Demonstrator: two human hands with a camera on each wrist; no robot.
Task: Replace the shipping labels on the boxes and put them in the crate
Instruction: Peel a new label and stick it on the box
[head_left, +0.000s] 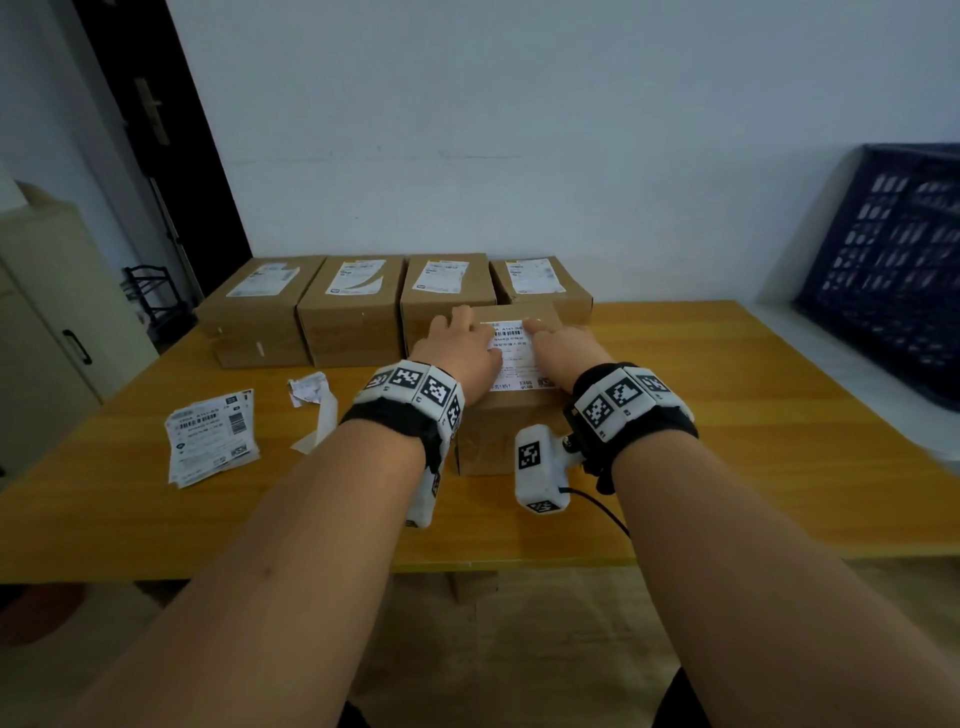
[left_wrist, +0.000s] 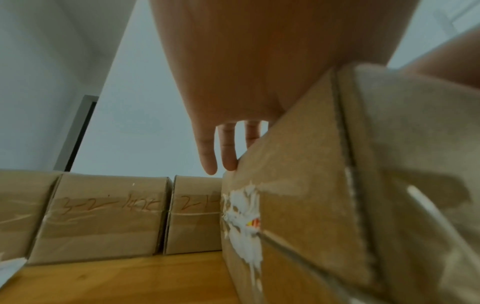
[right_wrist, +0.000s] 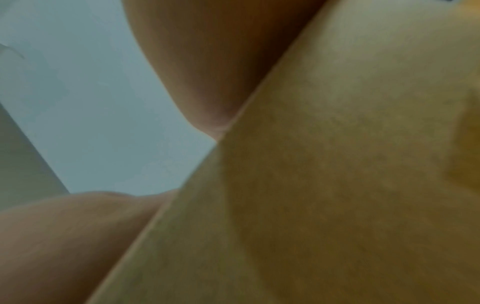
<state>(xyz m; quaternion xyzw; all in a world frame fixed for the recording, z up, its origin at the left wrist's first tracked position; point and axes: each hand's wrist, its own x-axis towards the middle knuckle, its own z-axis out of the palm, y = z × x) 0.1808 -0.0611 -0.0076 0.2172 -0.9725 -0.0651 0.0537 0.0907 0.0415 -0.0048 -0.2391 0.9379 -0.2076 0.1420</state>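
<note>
A brown cardboard box (head_left: 498, 441) stands on the wooden table (head_left: 753, 415) right in front of me, with a fresh white shipping label (head_left: 517, 358) on its top. My left hand (head_left: 462, 343) lies flat on the label's left side, fingers straight and reaching over the box's far left edge. My right hand (head_left: 563, 340) presses flat on the label's right side. In the left wrist view the straight fingers (left_wrist: 207, 152) hang past the box (left_wrist: 324, 185), whose side bears torn white label scraps. The right wrist view is blurred, filled by the box (right_wrist: 337, 185) and my palm (right_wrist: 207, 61).
Several more labelled boxes (head_left: 353, 306) stand in a row against the wall. A stack of new labels (head_left: 213, 441) and peeled, crumpled backing paper (head_left: 314, 405) lie on the table's left. A dark blue slatted crate (head_left: 893, 270) leans at the far right.
</note>
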